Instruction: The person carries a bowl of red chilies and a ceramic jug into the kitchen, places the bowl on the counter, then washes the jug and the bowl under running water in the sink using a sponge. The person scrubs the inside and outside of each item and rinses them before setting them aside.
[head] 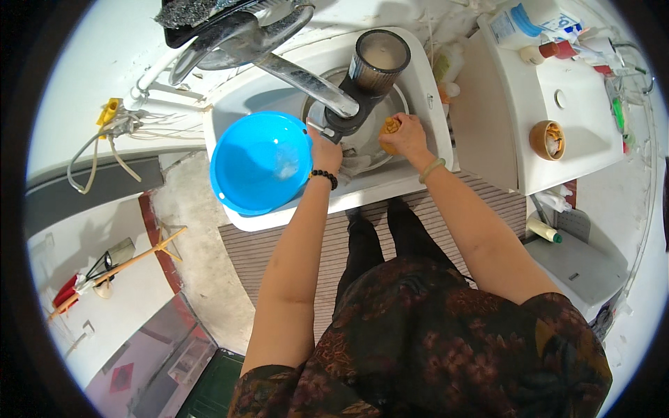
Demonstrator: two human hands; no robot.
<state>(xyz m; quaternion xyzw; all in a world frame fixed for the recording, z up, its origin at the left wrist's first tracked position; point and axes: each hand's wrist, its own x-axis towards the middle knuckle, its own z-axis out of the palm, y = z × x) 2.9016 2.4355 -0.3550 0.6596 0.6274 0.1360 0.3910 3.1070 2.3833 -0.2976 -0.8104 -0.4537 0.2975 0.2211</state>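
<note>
My left hand (pixel 325 152) is at the lower end of a black kitchen appliance part (pixel 347 117), its fingers curled around it and partly hidden. Its knuckles overlap the rim of a blue plastic basin (pixel 256 162) holding some suds. My right hand (pixel 407 136) grips a lumpy yellow-orange thing (pixel 388 137), perhaps a scrubber; I cannot tell its exact kind. A ribbed, translucent dark cup (pixel 381 57) with cloudy liquid stands at the far end of the black part. Beneath is a round metal basin (pixel 401 104) in a white sink (pixel 444 141). A crumpled greyish wet thing (pixel 355 161) lies beside my left hand.
A chrome faucet spout (pixel 308 83) reaches over the sink, close above the black part. Right of it stands a white washbasin (pixel 585 99) with a brown bowl (pixel 538 140) of scraps and several bottles. A striped mat (pixel 292 251) covers the floor; a wooden stand (pixel 141 266) is at left.
</note>
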